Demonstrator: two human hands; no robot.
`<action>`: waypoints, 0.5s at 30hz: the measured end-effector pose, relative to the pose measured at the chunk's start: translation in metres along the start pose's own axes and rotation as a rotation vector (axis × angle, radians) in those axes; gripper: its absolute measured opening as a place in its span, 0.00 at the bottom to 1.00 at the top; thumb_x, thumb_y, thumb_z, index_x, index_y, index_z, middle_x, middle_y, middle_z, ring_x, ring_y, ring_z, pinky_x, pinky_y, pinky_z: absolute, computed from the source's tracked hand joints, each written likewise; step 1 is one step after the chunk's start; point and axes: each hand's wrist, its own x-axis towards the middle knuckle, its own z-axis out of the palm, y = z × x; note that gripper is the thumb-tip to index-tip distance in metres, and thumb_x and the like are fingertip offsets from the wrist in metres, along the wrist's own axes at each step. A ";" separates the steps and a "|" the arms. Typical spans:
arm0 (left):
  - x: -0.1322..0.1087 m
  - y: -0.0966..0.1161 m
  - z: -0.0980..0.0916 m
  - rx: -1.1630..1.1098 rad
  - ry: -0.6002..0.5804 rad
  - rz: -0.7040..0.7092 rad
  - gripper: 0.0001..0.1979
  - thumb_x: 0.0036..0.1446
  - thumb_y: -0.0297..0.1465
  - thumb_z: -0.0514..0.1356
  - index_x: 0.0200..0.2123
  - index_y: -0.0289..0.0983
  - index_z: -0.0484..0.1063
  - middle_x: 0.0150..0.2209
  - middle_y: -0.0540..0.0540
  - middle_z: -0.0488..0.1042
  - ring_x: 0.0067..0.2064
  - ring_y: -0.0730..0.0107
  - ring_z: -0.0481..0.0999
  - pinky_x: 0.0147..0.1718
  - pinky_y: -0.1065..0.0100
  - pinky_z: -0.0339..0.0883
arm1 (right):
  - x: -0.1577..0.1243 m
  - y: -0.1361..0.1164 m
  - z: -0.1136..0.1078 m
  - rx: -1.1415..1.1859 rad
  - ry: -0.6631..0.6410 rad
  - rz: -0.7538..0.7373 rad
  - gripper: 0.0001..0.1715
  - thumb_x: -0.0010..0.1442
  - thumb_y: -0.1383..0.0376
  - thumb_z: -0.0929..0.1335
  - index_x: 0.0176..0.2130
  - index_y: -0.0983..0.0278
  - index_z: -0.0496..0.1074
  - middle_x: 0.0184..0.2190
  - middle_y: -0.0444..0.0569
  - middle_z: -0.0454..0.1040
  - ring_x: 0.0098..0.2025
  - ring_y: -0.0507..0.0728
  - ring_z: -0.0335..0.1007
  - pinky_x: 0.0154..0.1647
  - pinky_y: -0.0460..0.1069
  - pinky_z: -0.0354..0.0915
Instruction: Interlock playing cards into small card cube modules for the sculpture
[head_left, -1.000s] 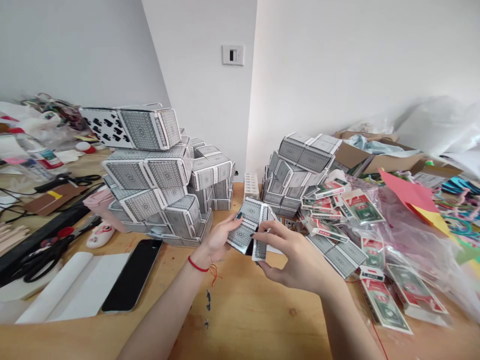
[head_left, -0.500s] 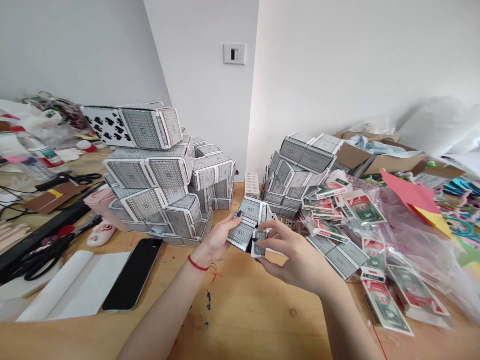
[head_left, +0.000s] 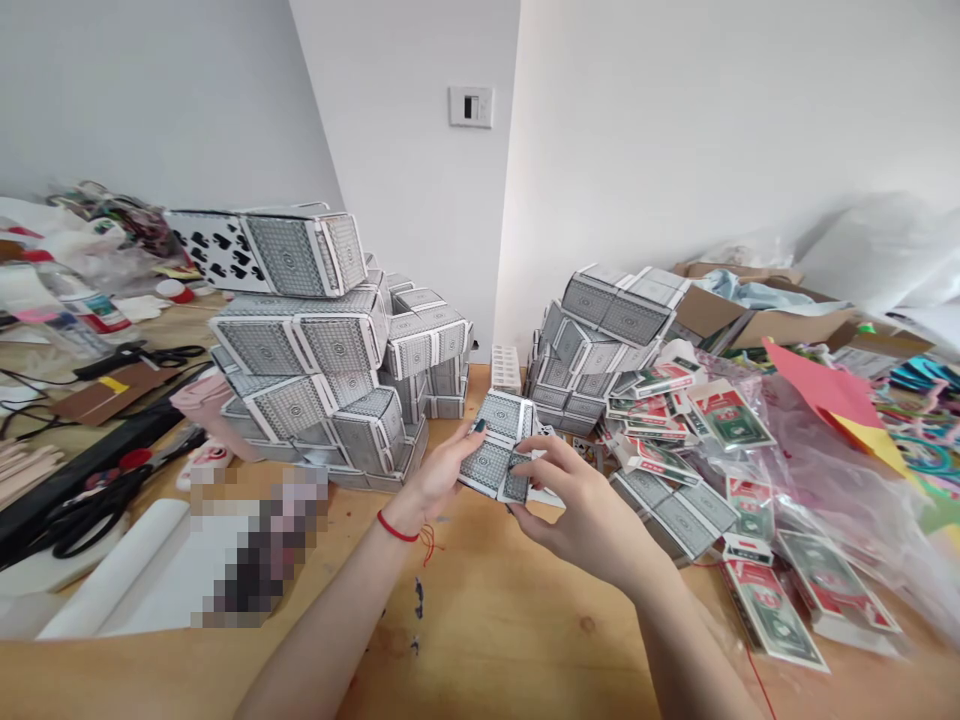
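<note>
My left hand (head_left: 439, 465) is closed on a block made of playing cards (head_left: 486, 462), its thumb lying on the patterned top. My right hand (head_left: 581, 495) pinches a single playing card (head_left: 514, 486) against the near right end of that block. Part of the card is covered by my fingers. Behind, on the left, rises a tall stack of card blocks (head_left: 341, 345), with spades showing on its top block. A second stack of card blocks (head_left: 600, 330) stands at the back right. Close to my right forearm lies another card block (head_left: 679, 510).
Red and green card boxes (head_left: 731, 415) and a plastic bag (head_left: 847, 510) cover the right side. A cardboard box (head_left: 780, 325) stands behind them. On the left are black scissors (head_left: 82, 515), white paper (head_left: 142, 570), a bottle (head_left: 86, 300) and a pixelated area.
My right hand has brought the single card up flush against the block's end. The block has tilted slightly. The black phone on the left is now hidden by pixelation.
</note>
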 end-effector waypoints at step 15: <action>0.000 0.001 0.000 -0.005 0.027 0.029 0.20 0.53 0.34 0.59 0.50 0.38 0.66 0.41 0.46 0.75 0.40 0.66 0.73 0.35 0.70 0.63 | -0.002 -0.001 0.013 -0.095 0.052 -0.006 0.06 0.54 0.72 0.66 0.32 0.63 0.72 0.48 0.55 0.64 0.33 0.53 0.68 0.36 0.50 0.69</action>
